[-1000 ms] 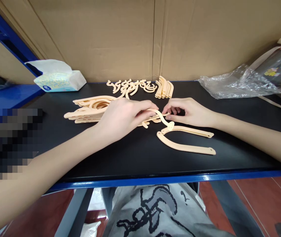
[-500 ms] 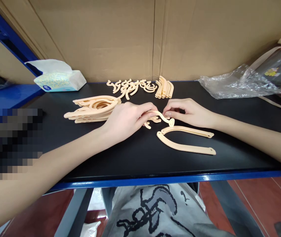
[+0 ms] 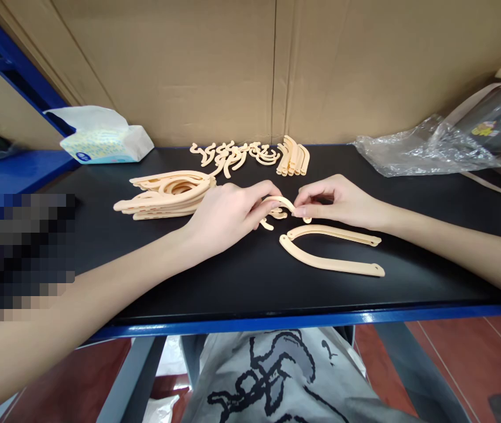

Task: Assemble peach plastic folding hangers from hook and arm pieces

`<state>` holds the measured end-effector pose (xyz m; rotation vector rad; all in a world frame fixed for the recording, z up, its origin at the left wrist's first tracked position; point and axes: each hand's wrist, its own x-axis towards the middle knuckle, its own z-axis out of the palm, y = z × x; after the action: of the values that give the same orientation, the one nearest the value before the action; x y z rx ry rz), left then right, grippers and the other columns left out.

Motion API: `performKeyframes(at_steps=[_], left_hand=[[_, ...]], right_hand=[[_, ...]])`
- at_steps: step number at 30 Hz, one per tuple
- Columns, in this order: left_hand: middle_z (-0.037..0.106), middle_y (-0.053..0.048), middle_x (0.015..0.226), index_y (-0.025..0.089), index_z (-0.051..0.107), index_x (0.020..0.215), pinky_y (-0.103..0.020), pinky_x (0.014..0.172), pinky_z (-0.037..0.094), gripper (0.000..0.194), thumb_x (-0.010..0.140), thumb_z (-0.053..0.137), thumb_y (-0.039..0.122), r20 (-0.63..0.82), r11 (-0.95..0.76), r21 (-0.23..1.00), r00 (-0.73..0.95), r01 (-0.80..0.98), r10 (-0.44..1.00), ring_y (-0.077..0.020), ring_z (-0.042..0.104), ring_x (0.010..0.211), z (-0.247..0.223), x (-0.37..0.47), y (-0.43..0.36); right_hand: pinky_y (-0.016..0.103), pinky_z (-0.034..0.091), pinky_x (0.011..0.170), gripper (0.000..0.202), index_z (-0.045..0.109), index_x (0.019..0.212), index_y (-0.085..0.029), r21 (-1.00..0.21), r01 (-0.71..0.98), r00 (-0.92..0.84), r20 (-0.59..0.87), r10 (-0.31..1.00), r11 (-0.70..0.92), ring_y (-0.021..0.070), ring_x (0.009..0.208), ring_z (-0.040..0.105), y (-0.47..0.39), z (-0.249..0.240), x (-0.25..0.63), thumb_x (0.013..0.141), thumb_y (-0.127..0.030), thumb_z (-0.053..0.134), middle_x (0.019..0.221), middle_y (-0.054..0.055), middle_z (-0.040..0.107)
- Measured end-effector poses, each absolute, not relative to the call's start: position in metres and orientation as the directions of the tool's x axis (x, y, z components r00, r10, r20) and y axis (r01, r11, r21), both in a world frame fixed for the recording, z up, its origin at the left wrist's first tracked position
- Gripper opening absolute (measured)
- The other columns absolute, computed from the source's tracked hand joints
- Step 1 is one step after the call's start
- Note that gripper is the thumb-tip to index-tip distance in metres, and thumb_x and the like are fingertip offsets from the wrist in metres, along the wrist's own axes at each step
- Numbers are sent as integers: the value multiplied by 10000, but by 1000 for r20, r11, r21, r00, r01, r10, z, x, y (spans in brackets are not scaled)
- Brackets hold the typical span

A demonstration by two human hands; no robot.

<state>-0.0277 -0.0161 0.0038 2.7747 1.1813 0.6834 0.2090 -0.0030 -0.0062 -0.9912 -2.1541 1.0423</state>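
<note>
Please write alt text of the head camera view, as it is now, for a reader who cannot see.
Two bare hands, left and right, hold a small curved cream piece above a black tabletop. Two long curved cream arms lie in front; a stack of similar cream parts sits left.

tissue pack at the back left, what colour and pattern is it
The tissue pack is pale blue and yellow, finely speckled; head view.

"2"-like mark (image 3: 329, 351) on grey cloth (image 3: 333, 382); blue logo (image 3: 83, 157) on tissue pack (image 3: 115, 144), lettering too small to read.
</note>
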Motion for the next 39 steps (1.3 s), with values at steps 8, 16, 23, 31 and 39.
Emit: performKeyframes(at_steps=[8, 16, 23, 31, 39], left_hand=[[568, 74, 608, 177, 546, 1208, -229, 573, 376, 268, 988, 501, 323, 485, -671, 290, 500, 682, 718, -108, 522, 530, 10, -25, -27], [670, 68, 664, 204, 664, 1035, -198, 493, 333, 188, 1009, 491, 271, 452, -941, 114, 827, 318, 334, -58, 537, 483, 7, -25, -38], [727, 48, 764, 204, 700, 998, -209, 523, 332, 187, 1008, 546, 311, 263, -947, 172, 914, 272, 310, -73, 594, 560, 4, -22, -38], [579, 48, 663, 201, 650, 855, -224, 542, 296, 284, 1023, 496, 370, 138, -873, 240, 875, 426, 464, -97, 513, 568, 10, -25, -30], [606, 68, 686, 194, 566, 792, -213, 528, 269, 286, 945, 613, 431, 147, -806, 293, 809, 514, 569, -78, 502, 543, 12, -26, -28]], right_hand=[[267, 391, 635, 257, 691, 753, -172, -892, 293, -540, 142, 829, 344, 114, 652, 518, 7, -11, 215, 789, -420, 748, 690, -11, 627], [242, 328, 552, 75, 599, 792, -167, -950, 127, -477, 192, 857, 284, 72, 542, 403, 14, -17, 214, 796, -185, 672, 578, -69, 473], [229, 344, 538, 58, 601, 836, -162, -973, 81, -471, 153, 868, 215, 77, 556, 449, 14, -16, 213, 808, -162, 652, 602, -50, 531], [262, 374, 589, 239, 739, 957, -126, -975, 114, -485, 114, 867, 192, 113, 653, 527, 15, -17, 217, 897, -342, 654, 674, 2, 587], [280, 348, 616, 386, 797, 1028, -167, -960, 139, -504, 142, 852, 242, 109, 675, 458, 16, -17, 221, 901, -504, 656, 672, -6, 507]])
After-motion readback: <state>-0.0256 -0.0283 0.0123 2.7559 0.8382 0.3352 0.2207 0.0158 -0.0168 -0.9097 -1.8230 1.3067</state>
